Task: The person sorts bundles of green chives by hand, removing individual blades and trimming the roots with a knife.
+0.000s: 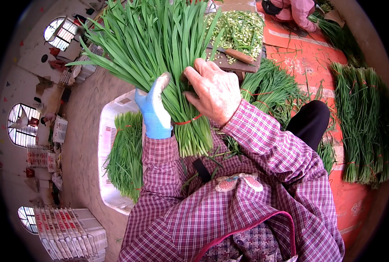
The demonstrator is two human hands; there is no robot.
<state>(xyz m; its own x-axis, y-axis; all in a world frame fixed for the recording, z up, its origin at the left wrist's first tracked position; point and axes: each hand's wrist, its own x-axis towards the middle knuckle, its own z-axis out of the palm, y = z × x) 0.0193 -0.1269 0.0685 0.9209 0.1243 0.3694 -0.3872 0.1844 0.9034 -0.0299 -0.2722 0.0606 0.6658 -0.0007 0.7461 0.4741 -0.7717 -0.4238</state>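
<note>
A large bundle of garlic chives (177, 83) stands in front of me, its leaves fanning up and to the left, its pale cut stems pointing down toward my lap. A red band (188, 120) circles it near the stem end. My left hand (154, 107), in a blue and white glove, grips the bundle from the left with the thumb up; its other fingers are hidden behind the leaves. My bare right hand (214, 89) holds the right side just above the band, fingers curled against the leaves.
On the left, a white plastic crate (107, 153) holds banded chives. A knife (236, 55) lies on a board with cut stem pieces beyond my right hand. More bundles (360, 126) lie on the red mat (290, 56). Another person (297, 13) crouches at the far right.
</note>
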